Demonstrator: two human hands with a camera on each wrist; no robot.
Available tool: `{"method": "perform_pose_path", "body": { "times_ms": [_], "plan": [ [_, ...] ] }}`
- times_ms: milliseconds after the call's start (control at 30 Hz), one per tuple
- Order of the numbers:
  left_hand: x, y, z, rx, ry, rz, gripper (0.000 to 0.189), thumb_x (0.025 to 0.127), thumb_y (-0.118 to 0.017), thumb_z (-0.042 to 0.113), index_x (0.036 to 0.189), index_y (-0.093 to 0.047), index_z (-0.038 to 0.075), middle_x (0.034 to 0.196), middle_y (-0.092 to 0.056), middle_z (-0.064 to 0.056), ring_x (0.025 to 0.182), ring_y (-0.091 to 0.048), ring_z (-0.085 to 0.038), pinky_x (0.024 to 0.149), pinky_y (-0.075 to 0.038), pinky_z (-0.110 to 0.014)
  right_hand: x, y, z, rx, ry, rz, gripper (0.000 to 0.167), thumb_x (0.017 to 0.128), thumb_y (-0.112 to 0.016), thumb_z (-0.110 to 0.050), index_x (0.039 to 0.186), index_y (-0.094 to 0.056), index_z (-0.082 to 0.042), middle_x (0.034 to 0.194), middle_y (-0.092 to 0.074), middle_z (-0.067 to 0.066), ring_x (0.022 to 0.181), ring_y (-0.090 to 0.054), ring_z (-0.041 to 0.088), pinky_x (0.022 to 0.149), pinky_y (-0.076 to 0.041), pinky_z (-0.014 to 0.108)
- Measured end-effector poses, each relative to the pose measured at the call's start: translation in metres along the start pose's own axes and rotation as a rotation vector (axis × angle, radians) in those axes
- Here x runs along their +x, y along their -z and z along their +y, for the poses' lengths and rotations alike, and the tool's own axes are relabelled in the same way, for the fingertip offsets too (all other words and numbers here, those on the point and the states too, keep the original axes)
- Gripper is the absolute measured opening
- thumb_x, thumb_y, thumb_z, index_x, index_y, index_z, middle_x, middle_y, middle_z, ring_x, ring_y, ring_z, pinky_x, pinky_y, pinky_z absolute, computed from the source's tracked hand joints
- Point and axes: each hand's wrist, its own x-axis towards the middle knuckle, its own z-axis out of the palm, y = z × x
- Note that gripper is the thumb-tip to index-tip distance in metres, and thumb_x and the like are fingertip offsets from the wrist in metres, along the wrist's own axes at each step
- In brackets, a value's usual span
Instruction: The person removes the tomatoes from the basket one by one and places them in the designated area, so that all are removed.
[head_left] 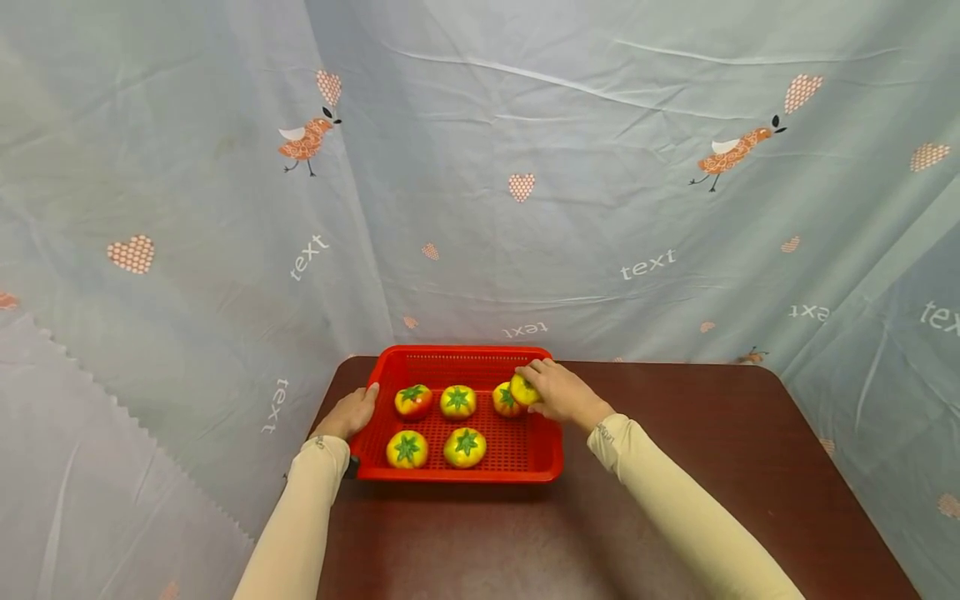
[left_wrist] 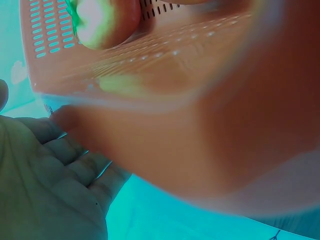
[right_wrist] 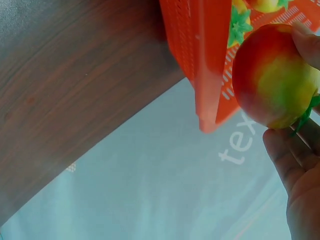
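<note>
A red plastic basket (head_left: 551, 467) with slotted walls stands on the table. Several red-yellow tomatoes with green star-shaped leaf tops lie inside in two rows, one tomato (head_left: 413, 402) at the back left, another tomato (head_left: 465, 447) in front. My right hand (head_left: 558, 392) holds a further tomato (right_wrist: 272, 75) between thumb and fingers, over the basket's right side; in the head view it partly covers the back-right tomato (head_left: 506, 403). My left hand (head_left: 348, 412) is at the basket's left side. In the left wrist view its fingers (left_wrist: 82, 162) reach fairly straight to the basket's outer wall.
The dark brown wooden table (head_left: 690, 467) extends to the right and in front of the basket. A grey-blue curtain (head_left: 465, 275) printed with birds, hearts and lettering hangs behind the table and at its sides, close to the basket's back rim.
</note>
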Motion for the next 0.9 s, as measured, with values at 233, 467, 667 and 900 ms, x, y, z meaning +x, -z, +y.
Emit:
{"method": "perform_pose_path", "body": {
  "times_ms": [233, 467, 667, 900],
  "plan": [
    [0.001, -0.002, -0.002, 0.01, 0.002, 0.005, 0.066, 0.106, -0.019, 0.043, 0.146, -0.026, -0.009, 0.131, -0.049, -0.031, 0.109, -0.057, -0.039, 0.098, -0.045, -0.053, -0.001, 0.008, 0.005, 0.01, -0.027, 0.012, 0.067, 0.078, -0.083, -0.019, 0.135, -0.052, -0.002, 0.122, -0.058, 0.014, 0.113, -0.054, 0.032, 0.103, -0.043, 0.042],
    [0.003, -0.002, -0.004, 0.017, 0.013, 0.006, 0.072, 0.105, -0.017, 0.049, 0.145, -0.027, -0.01, 0.129, -0.05, -0.03, 0.108, -0.058, -0.038, 0.097, -0.047, -0.052, -0.005, 0.013, 0.015, 0.075, -0.075, 0.078, 0.065, 0.077, -0.084, -0.017, 0.131, -0.054, 0.001, 0.121, -0.059, 0.014, 0.111, -0.053, 0.032, 0.101, -0.044, 0.045],
    [0.002, -0.001, -0.003, 0.01, 0.015, 0.002, 0.073, 0.104, -0.017, 0.051, 0.145, -0.028, -0.009, 0.127, -0.052, -0.029, 0.105, -0.059, -0.037, 0.095, -0.048, -0.051, -0.01, 0.017, 0.022, 0.135, -0.104, 0.123, 0.063, 0.077, -0.083, -0.012, 0.131, -0.054, 0.002, 0.123, -0.057, 0.016, 0.115, -0.053, 0.035, 0.101, -0.045, 0.046],
    [0.001, -0.001, -0.003, 0.006, 0.02, -0.006, 0.073, 0.104, -0.02, 0.052, 0.146, -0.027, -0.007, 0.126, -0.052, -0.028, 0.103, -0.06, -0.035, 0.093, -0.05, -0.05, -0.018, 0.024, 0.031, 0.211, -0.174, 0.145, 0.063, 0.078, -0.082, -0.009, 0.133, -0.053, 0.0, 0.125, -0.055, 0.016, 0.117, -0.052, 0.036, 0.1, -0.045, 0.048]
  ]
}}
